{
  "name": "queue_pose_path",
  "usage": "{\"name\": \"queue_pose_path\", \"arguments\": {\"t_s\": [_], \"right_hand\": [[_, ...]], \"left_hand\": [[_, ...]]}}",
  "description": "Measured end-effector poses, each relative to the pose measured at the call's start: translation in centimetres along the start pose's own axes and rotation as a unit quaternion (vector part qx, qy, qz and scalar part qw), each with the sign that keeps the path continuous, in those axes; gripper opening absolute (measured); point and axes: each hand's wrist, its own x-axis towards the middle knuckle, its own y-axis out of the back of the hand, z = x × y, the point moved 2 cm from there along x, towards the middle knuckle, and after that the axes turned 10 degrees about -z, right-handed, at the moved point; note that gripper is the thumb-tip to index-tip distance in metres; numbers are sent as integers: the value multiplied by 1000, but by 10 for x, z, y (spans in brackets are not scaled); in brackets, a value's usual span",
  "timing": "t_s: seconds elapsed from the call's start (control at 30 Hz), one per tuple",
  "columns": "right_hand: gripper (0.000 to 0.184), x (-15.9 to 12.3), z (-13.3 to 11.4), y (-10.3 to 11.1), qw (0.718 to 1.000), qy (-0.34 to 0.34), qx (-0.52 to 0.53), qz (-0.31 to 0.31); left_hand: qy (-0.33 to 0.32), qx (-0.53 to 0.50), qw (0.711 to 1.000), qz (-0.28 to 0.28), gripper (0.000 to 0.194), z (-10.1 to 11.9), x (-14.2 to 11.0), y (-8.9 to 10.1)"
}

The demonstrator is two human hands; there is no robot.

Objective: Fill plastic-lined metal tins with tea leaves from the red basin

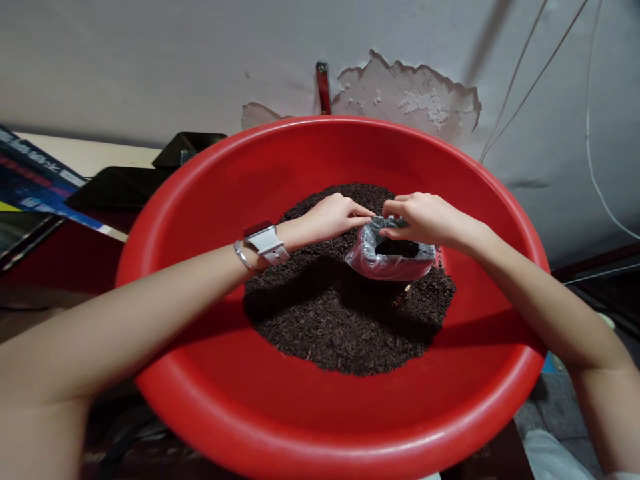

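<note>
Peeling wall [407, 97]; hands [334, 217] [431, 217] at plastic bag [390, 268]

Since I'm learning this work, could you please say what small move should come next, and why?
Perhaps gently open the plastic bag wider: its rim looks crumpled, and the left hand and right hand are both at it.

Lettering [34, 159] on the blue sheet [56, 195] cannot be read.

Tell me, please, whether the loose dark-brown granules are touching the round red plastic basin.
Touching: the head view shows the dark-brown granules lying on the floor of the round red basin, their edge meeting its surface.
</note>
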Motion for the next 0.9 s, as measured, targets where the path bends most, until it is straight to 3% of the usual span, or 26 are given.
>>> {"name": "queue_pose_path", "arguments": {"t_s": [0.1,0.17,0.23,0.33,0.43,0.5,0.6,0.73,0.9], "right_hand": [[25,-4,-15,6,998,25,8,64],[23,-8,-31,4,993,87,29,74],[24,-11,-51,-5,982,176,56,41],[28,-14,-79,-38,953,282,93,-55],[48,-13,-99,-84,937,305,109,-128],[63,-9,-106,-110,944,263,128,-155],[67,7,-113,-133,955,140,195,-173],[68,41,-124,-141,944,-18,298,-141],[76,81,-128,-153,917,-214,320,-109]], "left_hand": [[12,12,1000,-8,25,2,0,1],[18,12,1000,-17,25,4,0,2],[18,2,1000,-21,26,7,-1,2],[15,-13,1000,-22,28,9,-1,3],[15,-9,1000,-21,28,9,-1,3],[14,-2,1000,-19,28,10,-1,3],[16,13,1000,-17,27,10,-1,2],[12,41,999,-16,27,12,-1,2],[9,70,997,-8,26,11,0,2]]}}
